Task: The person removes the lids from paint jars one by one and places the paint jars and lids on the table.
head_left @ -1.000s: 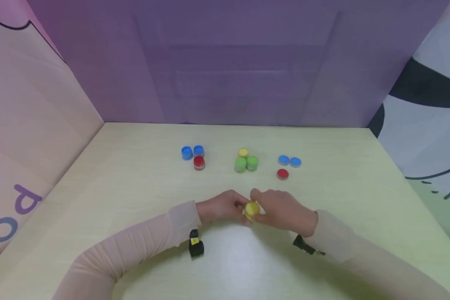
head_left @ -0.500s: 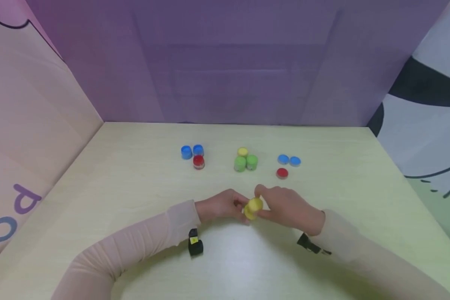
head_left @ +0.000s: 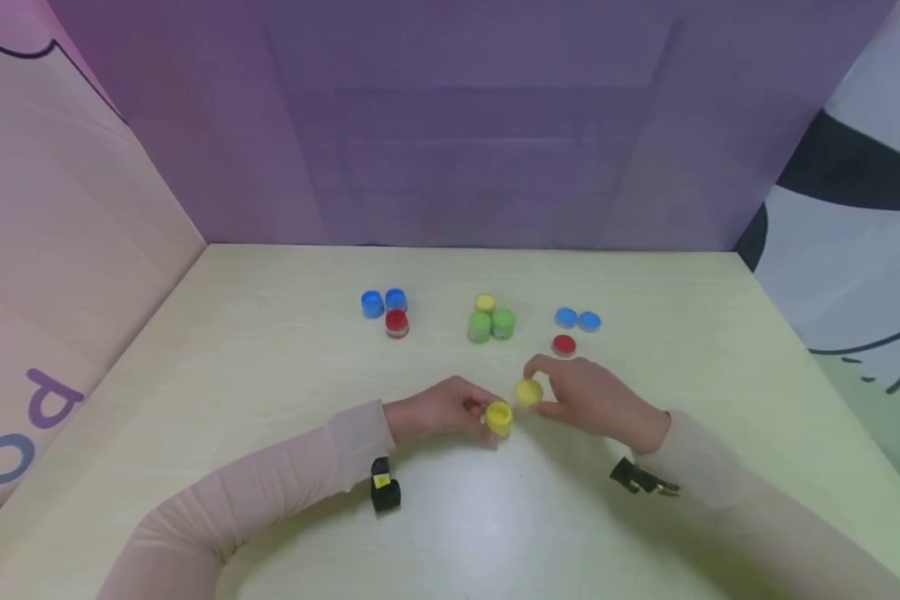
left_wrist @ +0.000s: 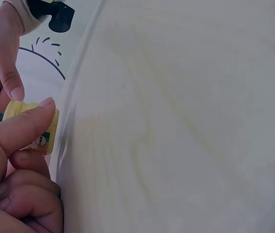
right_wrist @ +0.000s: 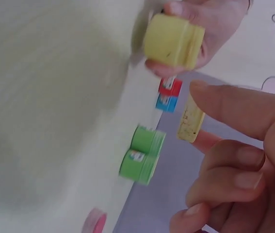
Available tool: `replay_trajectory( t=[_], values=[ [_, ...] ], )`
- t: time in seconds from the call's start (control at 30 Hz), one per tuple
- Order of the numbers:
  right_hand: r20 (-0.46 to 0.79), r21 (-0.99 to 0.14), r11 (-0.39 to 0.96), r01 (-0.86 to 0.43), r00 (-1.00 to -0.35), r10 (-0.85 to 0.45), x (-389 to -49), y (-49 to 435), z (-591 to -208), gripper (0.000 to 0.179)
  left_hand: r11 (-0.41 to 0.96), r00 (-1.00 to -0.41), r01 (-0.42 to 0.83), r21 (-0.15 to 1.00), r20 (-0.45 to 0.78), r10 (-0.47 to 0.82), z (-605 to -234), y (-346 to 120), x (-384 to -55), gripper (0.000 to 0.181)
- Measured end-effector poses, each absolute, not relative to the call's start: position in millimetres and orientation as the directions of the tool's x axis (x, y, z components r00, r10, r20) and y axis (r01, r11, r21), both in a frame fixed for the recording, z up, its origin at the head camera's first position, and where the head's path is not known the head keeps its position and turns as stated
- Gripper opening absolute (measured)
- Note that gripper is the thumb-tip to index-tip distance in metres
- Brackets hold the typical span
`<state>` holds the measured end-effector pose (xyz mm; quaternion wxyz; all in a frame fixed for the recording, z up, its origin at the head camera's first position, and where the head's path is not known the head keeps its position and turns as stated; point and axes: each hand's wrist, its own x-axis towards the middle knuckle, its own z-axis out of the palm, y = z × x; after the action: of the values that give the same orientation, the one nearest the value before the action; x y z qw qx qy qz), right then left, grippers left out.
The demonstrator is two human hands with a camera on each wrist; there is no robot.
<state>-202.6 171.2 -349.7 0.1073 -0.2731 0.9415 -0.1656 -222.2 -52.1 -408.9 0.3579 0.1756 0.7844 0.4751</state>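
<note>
In the head view my left hand (head_left: 442, 408) holds a small yellow tub (head_left: 498, 422) by its side, its top uncovered. The left wrist view shows the thumb across the printed label of the tub (left_wrist: 50, 138). Just to the right, my right hand (head_left: 603, 400) pinches a round yellow lid (head_left: 529, 392) between thumb and finger, apart from the tub. Seen edge-on in the right wrist view, the lid (right_wrist: 190, 121) has specks on its surface, and its other fingers curl below it.
Farther back on the table (head_left: 285, 358) stand two blue tubs (head_left: 372, 305) with a red tub (head_left: 397, 325). In the middle are two green tubs (head_left: 480, 328) and a yellow-topped piece (head_left: 484, 302). Two blue lids (head_left: 566, 317) and a red lid (head_left: 564, 345) lie to the right. A purple panel (head_left: 465, 167) rises behind.
The yellow lid has come off the tub, moving right and away with my right hand. My left hand keeps its grip on the tub in nearly the same spot.
</note>
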Motion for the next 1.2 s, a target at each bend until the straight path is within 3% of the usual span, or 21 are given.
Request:
replay_trajectory(
  t=[0.63, 1.2],
  values=[
    [-0.085, -0.460, 0.797, -0.392, -0.874, -0.479, -230.4, 213.4, -359.2, 0.036, 0.511, -0.756, -0.102, 0.853, -0.401, 0.518, -404.7, -65.0, -227.3, 0.046],
    [-0.122, -0.443, 0.842, -0.308, -0.910, -0.396, -254.5, 241.8, -366.3, 0.033, 0.501, -0.794, -0.099, 0.860, -0.371, 0.481, -397.5, -86.5, -236.1, 0.046]
  ],
)
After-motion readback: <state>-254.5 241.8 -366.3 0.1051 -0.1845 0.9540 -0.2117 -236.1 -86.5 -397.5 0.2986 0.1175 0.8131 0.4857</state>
